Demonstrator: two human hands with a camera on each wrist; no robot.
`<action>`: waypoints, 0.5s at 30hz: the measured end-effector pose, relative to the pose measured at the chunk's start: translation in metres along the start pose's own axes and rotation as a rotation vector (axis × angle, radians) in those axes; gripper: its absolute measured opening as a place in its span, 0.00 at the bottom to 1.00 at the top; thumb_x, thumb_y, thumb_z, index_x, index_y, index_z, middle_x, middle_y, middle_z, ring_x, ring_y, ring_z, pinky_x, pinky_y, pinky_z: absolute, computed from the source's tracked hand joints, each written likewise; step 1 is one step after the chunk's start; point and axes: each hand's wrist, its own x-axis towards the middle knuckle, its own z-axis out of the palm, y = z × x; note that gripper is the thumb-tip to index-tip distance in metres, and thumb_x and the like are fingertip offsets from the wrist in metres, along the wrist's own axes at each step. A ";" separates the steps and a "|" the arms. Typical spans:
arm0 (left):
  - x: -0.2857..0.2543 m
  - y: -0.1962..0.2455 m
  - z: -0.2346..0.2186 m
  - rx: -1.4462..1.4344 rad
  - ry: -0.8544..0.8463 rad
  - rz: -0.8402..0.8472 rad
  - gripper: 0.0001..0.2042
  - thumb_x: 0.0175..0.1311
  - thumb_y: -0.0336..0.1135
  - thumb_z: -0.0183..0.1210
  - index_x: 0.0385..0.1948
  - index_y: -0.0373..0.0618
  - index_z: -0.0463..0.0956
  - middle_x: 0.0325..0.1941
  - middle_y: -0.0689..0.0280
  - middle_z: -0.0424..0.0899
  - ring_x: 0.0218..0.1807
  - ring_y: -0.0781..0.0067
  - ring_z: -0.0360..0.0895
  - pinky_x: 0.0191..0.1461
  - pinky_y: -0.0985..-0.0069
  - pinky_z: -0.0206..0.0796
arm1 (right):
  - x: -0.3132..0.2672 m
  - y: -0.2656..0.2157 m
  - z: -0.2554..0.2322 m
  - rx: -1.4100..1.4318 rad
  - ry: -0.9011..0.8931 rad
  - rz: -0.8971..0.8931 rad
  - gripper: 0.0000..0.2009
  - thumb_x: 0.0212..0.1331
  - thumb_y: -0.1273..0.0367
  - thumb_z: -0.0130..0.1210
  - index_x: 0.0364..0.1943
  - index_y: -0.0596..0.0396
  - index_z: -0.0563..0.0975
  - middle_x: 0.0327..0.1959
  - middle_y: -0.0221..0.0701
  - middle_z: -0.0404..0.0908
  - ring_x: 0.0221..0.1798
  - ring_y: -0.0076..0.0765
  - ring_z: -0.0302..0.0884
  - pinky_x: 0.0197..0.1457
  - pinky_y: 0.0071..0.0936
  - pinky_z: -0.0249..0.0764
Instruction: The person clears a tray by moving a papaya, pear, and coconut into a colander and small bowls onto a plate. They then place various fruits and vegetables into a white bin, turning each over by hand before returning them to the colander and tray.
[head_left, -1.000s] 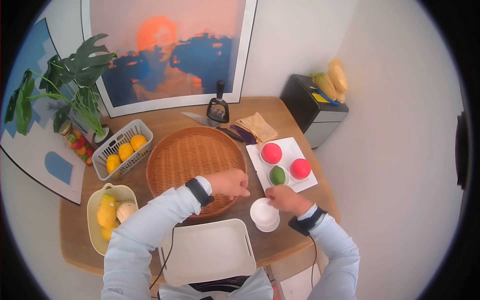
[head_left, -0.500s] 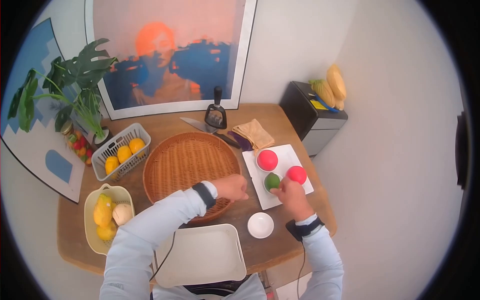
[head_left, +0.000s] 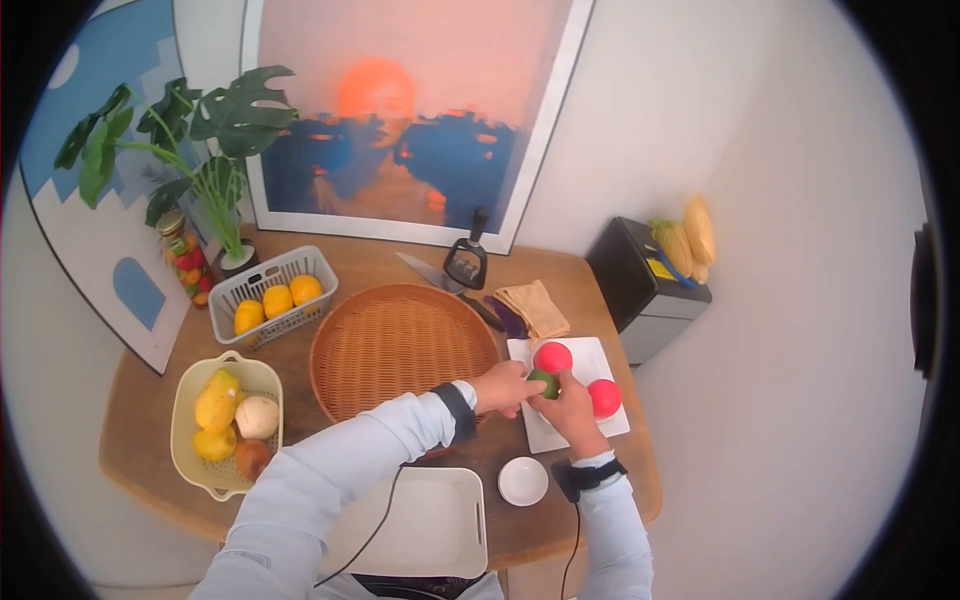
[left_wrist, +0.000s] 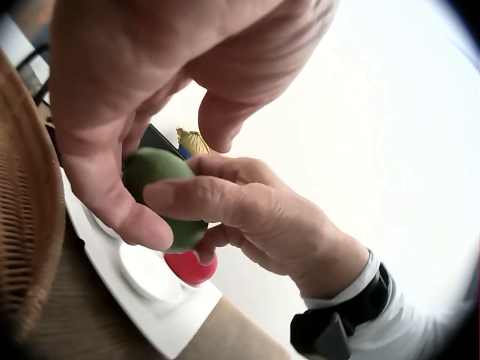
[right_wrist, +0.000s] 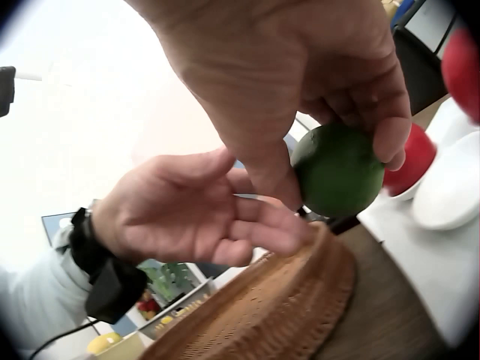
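Note:
My right hand (head_left: 572, 412) pinches a smooth, oval green fruit (right_wrist: 339, 171), like a lime, between thumb and fingers, raised over the white plate (head_left: 588, 354). From the left, my left hand (head_left: 500, 388) reaches in beside it. Its fingers lie along the fruit's near side in the left wrist view, with the thumb (left_wrist: 219, 124) apart from the fruit. An uncovered white bowl (left_wrist: 146, 271) sits below on the plate. Two round red things (head_left: 553, 357) stand there too, one behind the hands and one to their right.
Left of the plate lies a wicker tray (head_left: 400, 350). A white bowl (head_left: 522, 482) stands near the table's front, beside a cream tray (head_left: 440, 530). Baskets (head_left: 182, 420) of fruit occupy the left side. A knife (head_left: 485, 312) and a folded cloth (head_left: 535, 308) lie at the back.
My right hand has left the white bowl at the front, moved up to the plate and lifted the green fruit. My left hand has moved right to meet it. The head view has shifted.

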 end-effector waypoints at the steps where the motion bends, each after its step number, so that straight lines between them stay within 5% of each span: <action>1: -0.005 0.000 -0.003 -0.135 0.033 -0.002 0.26 0.65 0.43 0.64 0.53 0.27 0.69 0.40 0.55 0.79 0.36 0.70 0.81 0.36 0.74 0.79 | -0.003 -0.016 -0.002 0.048 -0.011 -0.043 0.28 0.46 0.59 0.71 0.48 0.62 0.75 0.39 0.50 0.83 0.43 0.59 0.82 0.44 0.43 0.78; 5: -0.053 0.007 -0.017 -0.314 0.031 0.125 0.21 0.64 0.44 0.65 0.43 0.34 0.70 0.38 0.61 0.77 0.37 0.75 0.79 0.34 0.76 0.76 | -0.016 -0.082 -0.002 0.151 -0.036 -0.105 0.32 0.44 0.60 0.74 0.52 0.62 0.74 0.40 0.47 0.83 0.44 0.52 0.84 0.45 0.39 0.78; 9: -0.117 0.000 -0.052 -0.081 0.138 0.227 0.20 0.61 0.40 0.66 0.45 0.36 0.70 0.41 0.59 0.77 0.40 0.72 0.78 0.40 0.75 0.71 | -0.031 -0.137 0.008 0.517 -0.119 -0.183 0.25 0.47 0.68 0.72 0.50 0.60 0.75 0.35 0.35 0.81 0.38 0.27 0.80 0.39 0.24 0.75; 14: -0.241 -0.045 -0.112 0.483 0.595 0.450 0.22 0.59 0.42 0.67 0.51 0.43 0.70 0.44 0.54 0.79 0.48 0.57 0.78 0.51 0.66 0.70 | -0.057 -0.153 0.002 0.251 -0.301 -0.316 0.18 0.52 0.71 0.70 0.44 0.65 0.77 0.37 0.39 0.77 0.34 0.34 0.77 0.36 0.28 0.75; 15: -0.270 -0.054 -0.122 0.483 0.648 0.374 0.25 0.58 0.43 0.68 0.52 0.43 0.70 0.45 0.53 0.78 0.49 0.55 0.78 0.52 0.65 0.70 | -0.060 -0.146 0.003 0.231 -0.304 -0.317 0.18 0.52 0.71 0.70 0.43 0.65 0.77 0.37 0.39 0.78 0.34 0.34 0.77 0.35 0.28 0.75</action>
